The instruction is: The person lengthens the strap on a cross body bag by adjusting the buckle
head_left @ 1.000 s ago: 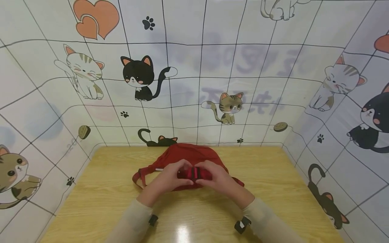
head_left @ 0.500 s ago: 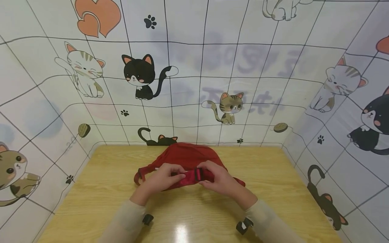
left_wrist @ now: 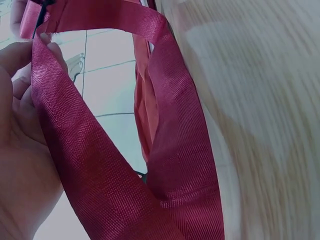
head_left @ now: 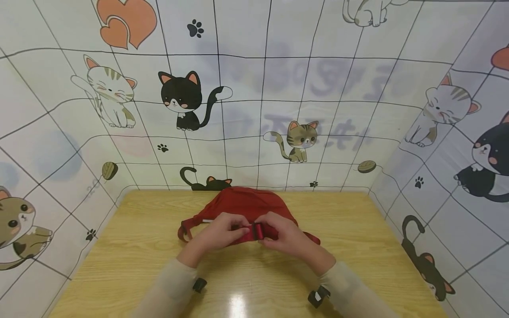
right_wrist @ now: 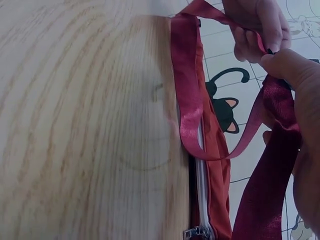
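A red waist bag (head_left: 254, 201) lies at the back of the table, its darker red strap (left_wrist: 95, 140) lifted in front of it. My left hand (head_left: 220, 232) pinches the strap between thumb and fingers, just left of a black strap buckle (head_left: 257, 231). On the buckle's other side, my right hand (head_left: 288, 236) grips the webbing, thumb close to the buckle. In the right wrist view the strap hangs in a loop from the hands, and the bag's zip (right_wrist: 202, 180) runs along its edge with a metal zip pull (right_wrist: 197, 232). Fingers partly hide the buckle there.
The wooden table (head_left: 342, 265) ends against a white grid-patterned backdrop (head_left: 246, 119) with cartoon cats, which also stands at both sides. A strap loop (head_left: 184, 232) lies left of the bag. Small black devices (head_left: 318, 296) sit at both wrists.
The left hand has slid left along the strap away from the buckle, then slightly back to the right. The right hand has kept its hold, and the buckle now shows between the hands.
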